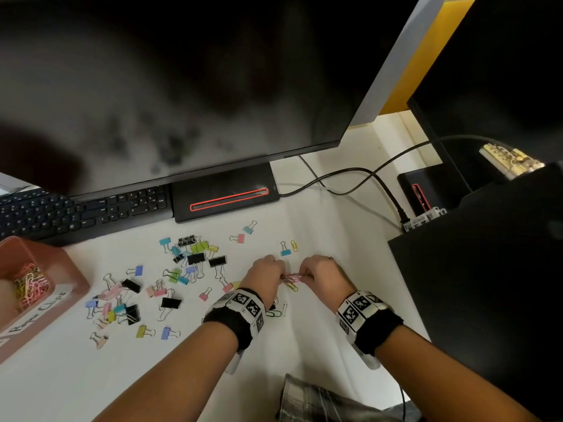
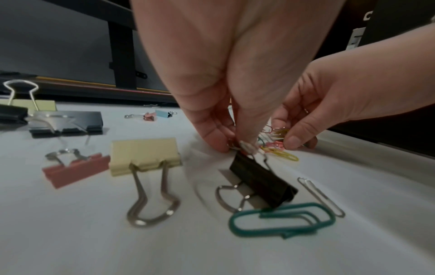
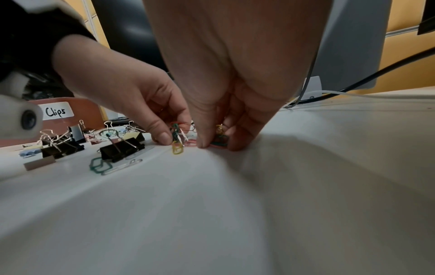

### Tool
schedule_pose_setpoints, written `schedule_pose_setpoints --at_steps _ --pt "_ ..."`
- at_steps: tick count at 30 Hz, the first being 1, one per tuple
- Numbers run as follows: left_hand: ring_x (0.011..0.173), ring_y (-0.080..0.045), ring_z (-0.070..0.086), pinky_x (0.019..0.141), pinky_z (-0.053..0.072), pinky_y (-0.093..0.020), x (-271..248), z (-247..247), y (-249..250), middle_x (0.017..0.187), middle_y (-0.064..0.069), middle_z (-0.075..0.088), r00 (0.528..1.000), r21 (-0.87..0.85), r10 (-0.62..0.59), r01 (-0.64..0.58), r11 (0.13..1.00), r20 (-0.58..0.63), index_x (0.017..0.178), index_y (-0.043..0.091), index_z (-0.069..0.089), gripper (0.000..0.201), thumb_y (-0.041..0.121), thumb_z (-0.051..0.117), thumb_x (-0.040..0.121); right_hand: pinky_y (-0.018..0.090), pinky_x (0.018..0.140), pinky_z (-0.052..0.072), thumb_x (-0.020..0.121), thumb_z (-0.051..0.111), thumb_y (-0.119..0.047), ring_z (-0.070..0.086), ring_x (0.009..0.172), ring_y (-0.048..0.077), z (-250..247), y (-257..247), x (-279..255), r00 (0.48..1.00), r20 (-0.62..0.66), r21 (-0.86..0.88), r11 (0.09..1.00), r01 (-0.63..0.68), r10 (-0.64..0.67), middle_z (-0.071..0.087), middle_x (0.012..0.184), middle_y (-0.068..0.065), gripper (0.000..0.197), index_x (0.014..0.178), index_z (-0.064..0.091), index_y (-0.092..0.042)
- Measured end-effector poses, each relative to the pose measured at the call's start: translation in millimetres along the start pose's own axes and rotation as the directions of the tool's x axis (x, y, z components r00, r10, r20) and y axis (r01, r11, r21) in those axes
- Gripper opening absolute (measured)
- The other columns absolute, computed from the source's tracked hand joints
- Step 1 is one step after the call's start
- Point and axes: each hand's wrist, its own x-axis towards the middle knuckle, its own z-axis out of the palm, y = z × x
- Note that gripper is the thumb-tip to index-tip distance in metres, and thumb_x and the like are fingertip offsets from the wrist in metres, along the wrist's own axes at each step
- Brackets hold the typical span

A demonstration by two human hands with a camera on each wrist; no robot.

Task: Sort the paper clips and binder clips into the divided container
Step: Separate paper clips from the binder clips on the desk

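I have both hands low on the white surface [image 1: 335,226], close together, at one small tangle of paper clips [image 1: 292,279]. My left hand [image 1: 267,271] has its fingers [image 2: 212,137] curled, pinching red and green clips at the tangle's left end; my right hand [image 1: 320,269] has its fingers [image 3: 203,141] curled too, pinching clips at the right end, a yellow one tucked under the palm. A black binder clip [image 2: 261,180] lies near my left wrist, a green paper clip [image 2: 280,219] just beside it. The other binder clips [image 1: 170,278] lie scattered further left. The container [image 1: 76,278] stands at the far left edge; one compartment, labelled for clips, holds a pink and yellow heap [image 1: 30,287].
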Motion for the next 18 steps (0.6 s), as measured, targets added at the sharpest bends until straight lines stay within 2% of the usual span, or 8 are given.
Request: schedule_pose_setpoints --at_steps 7,10,13,18 --pt "0.089 -0.027 0.052 0.076 0.046 -0.033 -2 2 -6 0.098 -0.009 0.048 0.999 0.018 -0.001 0.002 1.0 -0.047 0.098 0.01 0.052 0.012 0.004 0.048 0.087 0.035 0.081 0.05 0.087 0.059 -0.019 0.062 0.088 0.027 -2 -4 0 0.997 0.037 -0.017 0.998 -0.067 0.068 0.065 0.098 0.012 0.017 0.098 0.068 -0.009" --pt "0.093 -0.028 0.053 0.08 0.046 -0.034 -2 -1 -10 0.1 -0.01 0.052 1.0 0.014 -0.017 0.017 1.0 -0.009 0.1 0.009 0.053 0.012 0.008 0.048 0.089 0.036 0.08 0.05 0.088 0.058 -0.02 0.061 0.087 0.029 -2 -4 1 0.995 0.043 -0.038 0.996 -0.084 0.086 0.063 0.099 0.014 0.019 0.099 0.068 -0.008" --pt "0.094 -0.028 0.053 0.08 0.046 -0.034 0 -1 -12 0.103 -0.01 0.05 0.999 0.081 -0.013 0.01 0.997 0.031 0.104 0.009 0.056 0.018 0.006 0.048 0.088 0.036 0.079 0.049 0.09 0.056 -0.017 0.061 0.086 0.03 0 -4 -1 0.997 0.039 -0.014 0.997 -0.072 0.073 0.063 0.097 0.015 0.019 0.099 0.068 -0.006" --pt "0.098 -0.027 0.054 0.081 0.041 -0.028 -14 -16 -18 0.102 -0.01 0.051 0.998 -0.021 -0.057 0.057 0.998 0.014 0.105 0.008 0.058 0.019 0.011 0.045 0.092 0.031 0.073 0.046 0.087 0.061 -0.02 0.057 0.076 0.021 1 8 -11 0.995 -0.047 0.091 0.993 -0.081 0.086 0.06 0.078 -0.001 0.01 0.081 0.065 -0.013"
